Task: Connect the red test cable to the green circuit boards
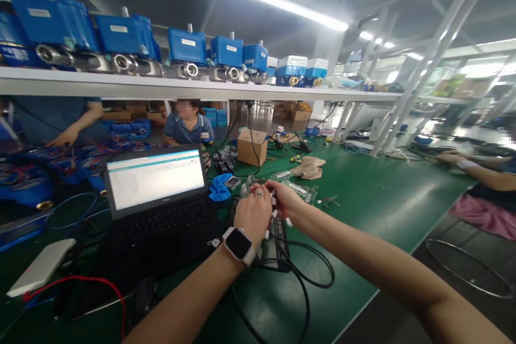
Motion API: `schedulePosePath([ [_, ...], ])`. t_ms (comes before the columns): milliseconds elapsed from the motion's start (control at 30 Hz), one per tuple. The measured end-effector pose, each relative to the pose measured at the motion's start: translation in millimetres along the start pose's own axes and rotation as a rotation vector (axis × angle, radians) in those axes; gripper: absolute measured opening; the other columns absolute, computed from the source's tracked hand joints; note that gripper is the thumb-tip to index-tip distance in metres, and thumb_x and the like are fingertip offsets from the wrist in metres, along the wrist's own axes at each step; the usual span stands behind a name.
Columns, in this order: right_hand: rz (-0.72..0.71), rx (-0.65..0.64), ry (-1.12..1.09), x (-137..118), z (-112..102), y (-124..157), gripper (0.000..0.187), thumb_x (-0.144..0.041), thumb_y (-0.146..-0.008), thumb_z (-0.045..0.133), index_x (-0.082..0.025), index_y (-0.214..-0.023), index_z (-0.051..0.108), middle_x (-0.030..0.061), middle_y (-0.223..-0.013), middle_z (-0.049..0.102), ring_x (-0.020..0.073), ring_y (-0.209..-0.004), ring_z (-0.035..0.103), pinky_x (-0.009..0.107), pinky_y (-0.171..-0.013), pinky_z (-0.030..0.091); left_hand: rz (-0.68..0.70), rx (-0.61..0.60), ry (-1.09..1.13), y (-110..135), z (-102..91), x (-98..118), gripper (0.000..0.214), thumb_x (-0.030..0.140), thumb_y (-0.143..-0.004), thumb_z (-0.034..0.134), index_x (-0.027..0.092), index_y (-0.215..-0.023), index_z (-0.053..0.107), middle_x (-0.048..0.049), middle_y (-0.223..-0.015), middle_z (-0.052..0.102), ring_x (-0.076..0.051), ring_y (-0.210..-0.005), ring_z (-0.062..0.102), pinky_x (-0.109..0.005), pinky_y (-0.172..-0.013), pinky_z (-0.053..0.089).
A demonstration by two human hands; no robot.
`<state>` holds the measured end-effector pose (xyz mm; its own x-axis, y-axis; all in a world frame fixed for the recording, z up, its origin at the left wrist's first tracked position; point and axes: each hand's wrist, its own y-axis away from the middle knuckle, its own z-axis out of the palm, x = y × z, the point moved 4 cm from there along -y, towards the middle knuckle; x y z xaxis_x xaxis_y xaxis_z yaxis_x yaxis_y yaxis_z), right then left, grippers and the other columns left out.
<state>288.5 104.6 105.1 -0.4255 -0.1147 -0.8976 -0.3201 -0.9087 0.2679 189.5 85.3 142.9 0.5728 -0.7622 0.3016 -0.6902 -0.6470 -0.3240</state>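
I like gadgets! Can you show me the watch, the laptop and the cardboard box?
smartwatch [238,244], head view, on its dark square face.
laptop [156,177], head view, middle of the lit screen.
cardboard box [252,148], head view, on its front side.

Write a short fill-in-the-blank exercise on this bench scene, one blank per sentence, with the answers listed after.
1. The left hand wears a ____ on its wrist.
2. The open laptop lies to the ____ of both hands.
3. The bench top is covered in ____ matting.
4. The devices on the shelf above the bench have ____ housings.

Missing words: watch; left; green; blue
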Motion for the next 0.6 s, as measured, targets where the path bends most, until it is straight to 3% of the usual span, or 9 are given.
schedulePosePath([
  [133,-0.067,0.051,0.071,-35.7,-17.8,16.0,0.034,-0.023,-0.098,0.034,-0.019,-0.064,0.036,-0.0080,-0.049,0.037,0.0057,-0.038,0.038,0.015,-0.038,0.034,0.189,0.043,-0.158,20.8,-9.5,15.6,0.048,0.004,-0.089,0.031,0.010,-0.137,0.037,-0.0202,-0.129,0.051,-0.032,-0.108,0.056,-0.045,-0.079,0.053],
  [233,-0.057,0.057,0.226,-72.0,-52.9,33.6,0.035,-0.018,-0.097,0.031,-0.019,-0.063,0.037,-0.0104,-0.045,0.024,0.0050,-0.033,0.021,0.012,-0.031,0.021,0.338,0.184,-0.314,48.4,-9.3,18.4,0.051,0.007,-0.088,0.043,0.018,-0.138,0.038,-0.0150,-0.134,0.050,-0.028,-0.107,0.057,-0.040,-0.080,0.055],
  [300,-0.012,0.075,0.375,-93.7,-84.3,44.7,0.034,-0.016,-0.097,0.033,-0.018,-0.064,0.041,-0.0109,-0.045,0.024,0.0040,-0.032,0.017,0.013,-0.030,0.014,0.363,0.232,-0.340,69.7,-0.4,15.0,0.048,0.010,-0.086,0.047,0.017,-0.134,0.044,-0.0150,-0.131,0.053,-0.027,-0.105,0.058,-0.040,-0.079,0.056],
  [433,0.083,0.190,0.720,-125.7,-150.5,58.5,0.034,-0.017,-0.095,0.045,-0.015,-0.061,0.047,-0.0105,-0.044,0.029,0.0017,-0.032,0.023,0.013,-0.033,0.013,0.354,0.124,-0.313,104.7,33.0,8.4,0.042,0.009,-0.084,0.049,0.016,-0.125,0.054,-0.0155,-0.129,0.056,-0.026,-0.104,0.059,-0.040,-0.079,0.057],
  [600,0.198,0.352,1.114,-152.9,-217.4,60.9,0.029,-0.024,-0.095,0.050,-0.012,-0.069,0.053,-0.0120,-0.047,0.035,0.0011,-0.032,0.027,0.014,-0.032,0.021,0.333,0.013,-0.266,134.4,63.2,11.8,0.036,0.012,-0.083,0.052,0.017,-0.117,0.058,-0.0132,-0.128,0.058,-0.025,-0.101,0.061,-0.038,-0.076,0.057],
])
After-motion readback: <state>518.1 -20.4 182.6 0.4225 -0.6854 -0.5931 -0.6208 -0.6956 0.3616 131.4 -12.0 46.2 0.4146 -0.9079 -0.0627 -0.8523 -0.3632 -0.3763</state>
